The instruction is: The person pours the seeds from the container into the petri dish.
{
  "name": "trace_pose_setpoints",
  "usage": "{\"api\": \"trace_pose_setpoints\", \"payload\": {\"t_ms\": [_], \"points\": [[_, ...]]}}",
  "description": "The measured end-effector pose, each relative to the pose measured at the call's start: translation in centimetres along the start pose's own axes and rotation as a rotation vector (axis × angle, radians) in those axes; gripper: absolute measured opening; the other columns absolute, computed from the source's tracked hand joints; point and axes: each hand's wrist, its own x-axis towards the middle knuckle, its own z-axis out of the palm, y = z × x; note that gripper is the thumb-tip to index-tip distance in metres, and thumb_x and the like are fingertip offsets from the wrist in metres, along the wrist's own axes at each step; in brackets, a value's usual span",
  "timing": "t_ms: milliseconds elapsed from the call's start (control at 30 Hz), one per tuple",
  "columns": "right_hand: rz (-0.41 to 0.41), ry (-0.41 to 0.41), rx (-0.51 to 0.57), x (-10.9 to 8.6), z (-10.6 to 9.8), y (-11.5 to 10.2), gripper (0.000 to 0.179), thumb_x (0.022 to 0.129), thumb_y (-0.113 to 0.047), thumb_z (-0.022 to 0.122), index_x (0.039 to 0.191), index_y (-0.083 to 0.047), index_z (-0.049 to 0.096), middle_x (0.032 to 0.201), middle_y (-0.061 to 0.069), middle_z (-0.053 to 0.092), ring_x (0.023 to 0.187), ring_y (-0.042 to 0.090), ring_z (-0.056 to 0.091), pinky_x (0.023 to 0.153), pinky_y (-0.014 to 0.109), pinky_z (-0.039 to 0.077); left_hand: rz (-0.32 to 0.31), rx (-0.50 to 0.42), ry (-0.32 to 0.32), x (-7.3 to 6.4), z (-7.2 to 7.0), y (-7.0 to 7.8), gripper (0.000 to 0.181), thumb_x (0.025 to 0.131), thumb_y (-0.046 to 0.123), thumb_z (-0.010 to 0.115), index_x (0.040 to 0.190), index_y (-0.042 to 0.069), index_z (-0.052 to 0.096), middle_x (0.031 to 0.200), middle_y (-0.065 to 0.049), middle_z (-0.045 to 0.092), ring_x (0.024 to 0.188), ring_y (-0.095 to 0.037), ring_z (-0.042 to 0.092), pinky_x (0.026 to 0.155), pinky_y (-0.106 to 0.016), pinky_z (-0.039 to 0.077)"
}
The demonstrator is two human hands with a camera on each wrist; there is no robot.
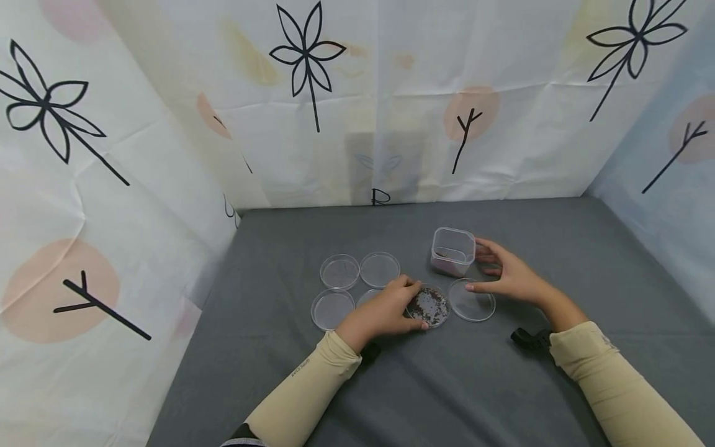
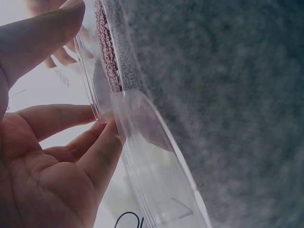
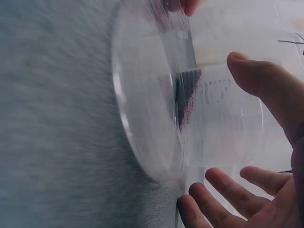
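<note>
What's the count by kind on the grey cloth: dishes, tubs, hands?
Empty clear round dishes: 5 (back left, back right, front left, one partly hidden by the left hand, one by the right hand)
Seed-filled dish: 1
Clear square tub: 1
Hands: 2 (left hand, right hand)
Total: 9
</note>
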Motion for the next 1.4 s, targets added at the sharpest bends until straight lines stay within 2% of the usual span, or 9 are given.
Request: {"api": "trace_pose_setpoints", "payload": {"t_ms": [233,433,600,800,933,1067,1167,1267,1400], "points": [[-0.043,-0.046,-0.095,-2.0,0.4,-0.2,0.102,0.084,-0.019,0.092,0.162,0.006,0.031,0.16,0.031,0.039,0.145,0.051,0.042,0.111,0.07,0.042,0.002,-0.015,-0.001,0.0,-0.2,0.1,0.083,0.096,0.037,0.081,0.161,0.001,0.044,0.151,-0.014,0.051,0.14,-0.027,0.051,0.117,-0.035,0.046],[-0.05,-0.109,-0.197,-3.3,0.8,-0.3,0.104,0.076,-0.029,0.097,0.16,-0.003,0.041,0.157,0.025,0.04,0.143,0.046,0.04,0.107,0.07,0.042,-0.001,-0.013,-0.011,-0.1,-0.1,0.1,0.084,0.096,0.038,0.081,0.162,0.002,0.043,0.152,-0.013,0.05,0.139,-0.026,0.051,0.116,-0.034,0.047],[-0.054,-0.142,-0.206,-3.7,1.0,-0.2,0.099,0.073,-0.03,0.099,0.156,-0.006,0.049,0.161,0.025,0.034,0.144,0.05,0.035,0.103,0.072,0.041,-0.003,-0.009,-0.016,-0.1,0.0,0.0,0.084,0.096,0.039,0.081,0.162,0.002,0.043,0.152,-0.013,0.05,0.139,-0.026,0.051,0.116,-0.034,0.047],[-0.084,-0.117,-0.215,-3.7,1.1,0.0,0.101,0.072,-0.029,0.1,0.154,-0.003,0.049,0.159,0.026,0.037,0.141,0.049,0.039,0.102,0.067,0.044,-0.013,-0.011,-0.019,0.0,0.0,0.0,0.085,0.096,0.039,0.081,0.162,0.002,0.043,0.152,-0.013,0.05,0.138,-0.025,0.052,0.114,-0.033,0.048],[-0.08,-0.097,-0.215,-3.7,1.0,0.2,0.1,0.072,-0.029,0.1,0.154,-0.002,0.05,0.161,0.025,0.04,0.143,0.047,0.041,0.104,0.056,0.045,-0.016,-0.016,-0.021,0.1,0.0,0.0,0.085,0.096,0.039,0.081,0.162,0.002,0.042,0.152,-0.013,0.05,0.137,-0.025,0.052,0.114,-0.033,0.048],[-0.071,-0.094,-0.207,-3.7,0.8,0.4,0.095,0.074,-0.028,0.099,0.152,-0.001,0.053,0.163,0.024,0.041,0.147,0.049,0.039,0.108,0.025,0.038,-0.014,-0.025,-0.024,0.1,-0.1,-0.2,0.086,0.097,0.04,0.08,0.163,0.001,0.04,0.153,-0.014,0.049,0.138,-0.025,0.051,0.115,-0.033,0.047],[-0.081,-0.083,-0.2,-3.9,0.9,0.8,0.091,0.074,-0.029,0.099,0.149,-0.001,0.057,0.162,0.023,0.043,0.146,0.049,0.04,0.104,0.006,0.028,-0.017,-0.028,-0.035,0.0,0.0,-0.2,0.086,0.097,0.04,0.08,0.163,0.002,0.04,0.154,-0.014,0.049,0.14,-0.025,0.05,0.116,-0.033,0.046],[-0.1,-0.061,-0.194,-4.0,1.1,1.0,0.089,0.073,-0.03,0.099,0.147,-0.001,0.059,0.16,0.023,0.046,0.145,0.045,0.041,0.103,0.0,0.022,-0.021,-0.03,-0.04,0.0,0.1,-0.2,0.086,0.097,0.04,0.079,0.163,0.003,0.04,0.154,-0.014,0.049,0.141,-0.025,0.05,0.116,-0.034,0.046],[-0.095,-0.05,-0.189,-3.7,1.2,1.2,0.088,0.073,-0.031,0.099,0.146,-0.001,0.06,0.161,0.022,0.046,0.145,0.041,0.04,0.102,-0.002,0.018,-0.021,-0.033,-0.029,0.1,0.0,-0.2,0.086,0.097,0.039,0.08,0.163,0.001,0.04,0.152,-0.014,0.05,0.138,-0.026,0.052,0.116,-0.034,0.047]]}}
